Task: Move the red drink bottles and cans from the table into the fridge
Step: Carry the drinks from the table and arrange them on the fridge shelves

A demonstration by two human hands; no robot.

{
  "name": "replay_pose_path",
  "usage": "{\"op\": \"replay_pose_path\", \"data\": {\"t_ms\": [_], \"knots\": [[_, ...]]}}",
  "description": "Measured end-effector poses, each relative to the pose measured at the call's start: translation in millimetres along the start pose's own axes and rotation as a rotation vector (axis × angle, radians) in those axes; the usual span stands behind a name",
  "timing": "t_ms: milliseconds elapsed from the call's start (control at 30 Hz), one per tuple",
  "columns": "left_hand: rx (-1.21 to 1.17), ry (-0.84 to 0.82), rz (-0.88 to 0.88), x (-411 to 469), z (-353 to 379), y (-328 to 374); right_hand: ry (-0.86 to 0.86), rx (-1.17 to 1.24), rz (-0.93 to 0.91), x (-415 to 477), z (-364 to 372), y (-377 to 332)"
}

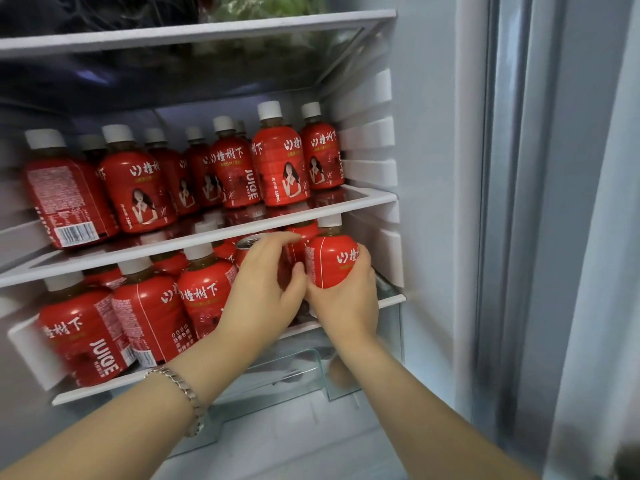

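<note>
I look into an open fridge. Several red juice bottles with white caps stand on its middle shelf (367, 199) and on the shelf below (391, 301). My right hand (346, 303) grips a red bottle (330, 259) at the right end of the lower shelf, fingers wrapped round its lower body. My left hand (266, 289) curls round a red can (247, 247) just left of that bottle; only the can's silver top and a strip of red show. The two hands touch at the thumbs.
The top shelf (194, 31) carries dark bags and greens. A clear drawer (294, 375) sits under the lower shelf. The fridge's right wall (429, 202) with shelf rails is close to my right hand. A bracelet (183, 393) is on my left wrist.
</note>
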State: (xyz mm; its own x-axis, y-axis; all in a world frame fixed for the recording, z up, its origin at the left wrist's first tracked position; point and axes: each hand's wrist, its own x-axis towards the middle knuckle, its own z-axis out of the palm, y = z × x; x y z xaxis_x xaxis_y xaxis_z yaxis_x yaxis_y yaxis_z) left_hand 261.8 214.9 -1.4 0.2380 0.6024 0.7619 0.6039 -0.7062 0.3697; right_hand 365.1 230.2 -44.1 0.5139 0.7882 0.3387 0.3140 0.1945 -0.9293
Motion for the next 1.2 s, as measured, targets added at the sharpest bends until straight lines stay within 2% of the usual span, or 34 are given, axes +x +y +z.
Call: {"op": "replay_pose_path", "data": {"t_ms": [100,267,300,433,500,533,600,633,700,767,833,900,1067,1200], "knots": [[-0.136,-0.041,-0.145,-0.5,-2.2,9.5,-0.033,-0.089,0.087,-7.3,-6.6,-11.0],[-0.443,-0.370,-0.749,10.1,-9.2,21.2,-0.223,-0.024,0.192,-23.1,-13.8,-28.6],[-0.481,-0.400,-0.815,11.9,-10.4,21.2,-0.283,0.031,0.200,-27.2,-16.2,-30.0],[-0.472,-0.380,-0.852,16.8,-16.5,22.4,-0.477,0.320,0.274,-20.9,-35.8,-24.9],[-0.426,-0.363,-0.809,20.3,-22.3,26.4,-0.340,0.519,0.297,-6.2,-42.3,-17.8],[-0.325,-0.346,-0.744,21.4,-25.7,27.6,-0.235,0.479,0.285,2.6,-41.2,-13.8],[0.048,-0.318,-0.539,21.9,-31.4,30.4,-0.118,0.156,0.200,24.2,-28.4,-2.7],[0.265,-0.298,-0.417,20.5,-33.0,32.7,-0.147,-0.033,0.128,33.3,-17.1,1.4],[0.601,-0.260,-0.183,16.4,-33.7,38.1,-0.311,-0.323,0.015,52.1,6.1,9.8],[0.796,-0.248,-0.076,13.5,-30.2,36.8,-0.437,-0.498,-0.037,71.5,22.5,18.6],[0.951,-0.240,0.021,11.8,-27.9,34.4,-0.475,-0.589,-0.068,91.7,29.9,25.5],[1.006,-0.227,0.139,12.7,-31.0,34.7,-0.537,-0.660,-0.078,109.6,32.4,28.3],[0.994,-0.125,0.355,5.6,-35.0,18.5,-0.648,-0.533,-0.075,130.8,38.8,33.7],[0.991,-0.061,0.366,5.7,-37.2,13.3,-0.679,-0.564,-0.122,138.8,45.2,41.7]]}}
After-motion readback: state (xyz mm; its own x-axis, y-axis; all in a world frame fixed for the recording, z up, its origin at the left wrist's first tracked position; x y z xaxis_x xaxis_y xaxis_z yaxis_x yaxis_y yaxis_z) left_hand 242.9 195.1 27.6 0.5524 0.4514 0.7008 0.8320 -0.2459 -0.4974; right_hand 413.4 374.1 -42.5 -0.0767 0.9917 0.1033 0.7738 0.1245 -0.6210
